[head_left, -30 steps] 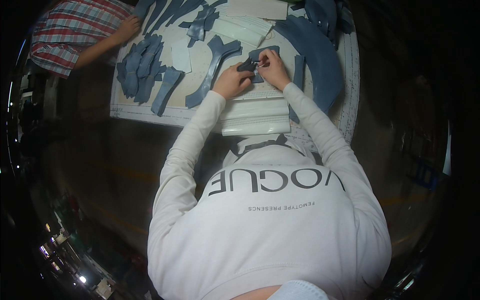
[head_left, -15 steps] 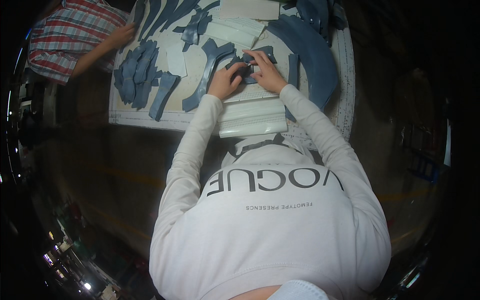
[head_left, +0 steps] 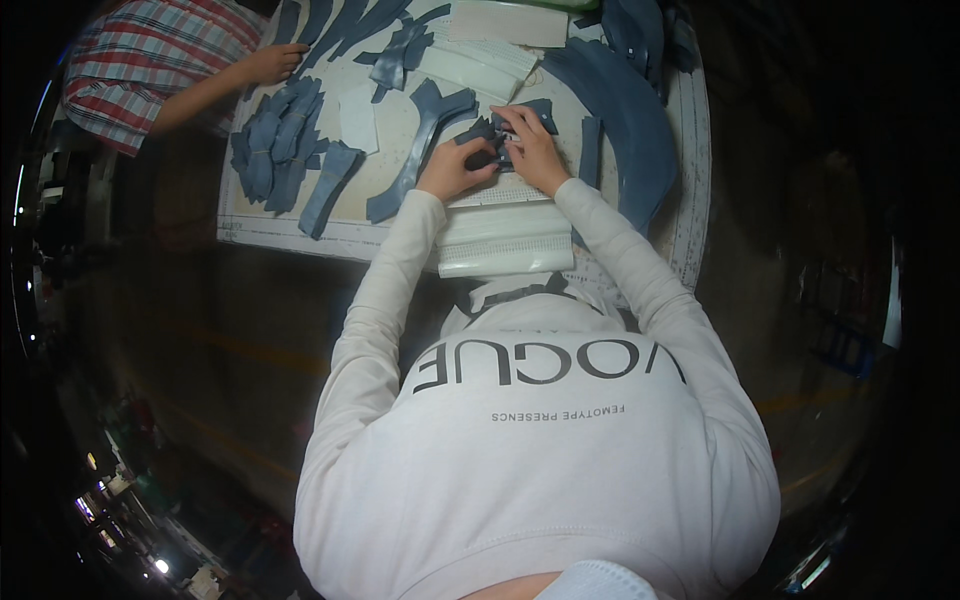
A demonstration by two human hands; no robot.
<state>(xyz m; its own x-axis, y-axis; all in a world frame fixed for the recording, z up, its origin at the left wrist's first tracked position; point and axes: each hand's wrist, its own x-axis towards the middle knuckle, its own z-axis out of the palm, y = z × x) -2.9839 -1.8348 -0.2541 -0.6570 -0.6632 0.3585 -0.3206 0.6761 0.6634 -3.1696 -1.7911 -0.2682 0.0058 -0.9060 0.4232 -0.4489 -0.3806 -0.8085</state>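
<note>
Close together over the table, both my hands work at a small pile of dark blue cut pieces that look like leather or sheet material. With thumb and fingers curled together, my left hand point(head_left: 453, 172) pinches the left edge of a dark blue piece point(head_left: 487, 155). My right hand point(head_left: 535, 152) bends over the right side of that piece, its thumb and fingers closing on it; a small pale spot shows by these fingertips. Another dark blue scrap point(head_left: 543, 113) lies beyond my right hand. The fingers partly cover the piece, so its shape is unclear.
White ribbed strips point(head_left: 505, 238) lie between me and my hands. A Y-shaped blue piece point(head_left: 425, 135) lies left, with bundled blue pieces point(head_left: 275, 150) farther left. A large curved blue piece point(head_left: 640, 140) is at right. Far left, another person's hand point(head_left: 275, 63) touches blue strips.
My left fingers have curled in more tightly at the piece, and my right hand has shifted slightly. The other person's hand has moved a little to the right over the strips.
</note>
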